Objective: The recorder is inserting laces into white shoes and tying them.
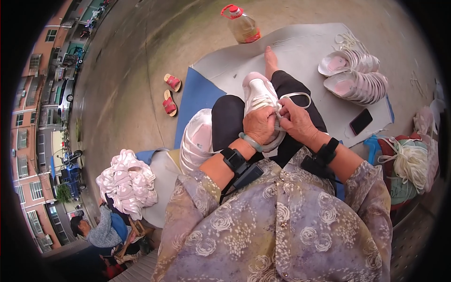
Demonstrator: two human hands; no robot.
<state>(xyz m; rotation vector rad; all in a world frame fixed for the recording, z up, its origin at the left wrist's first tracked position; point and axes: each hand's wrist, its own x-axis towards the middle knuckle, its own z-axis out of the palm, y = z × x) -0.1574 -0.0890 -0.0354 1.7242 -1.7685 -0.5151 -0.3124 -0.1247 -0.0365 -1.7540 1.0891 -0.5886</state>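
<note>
Both forearms bent inward over the lap, the left hand point(259, 124) clamps a white-and-pink lace-up sneaker point(261, 101) resting on the black-trousered thigh, while the right hand point(297, 120) — fingers curled — pinches its white cord lace point(296, 97).

Both arms reach forward; the left hand point(259, 124) and right hand point(297, 121) sit close together, fingers point(270, 113) curled tight.
</note>
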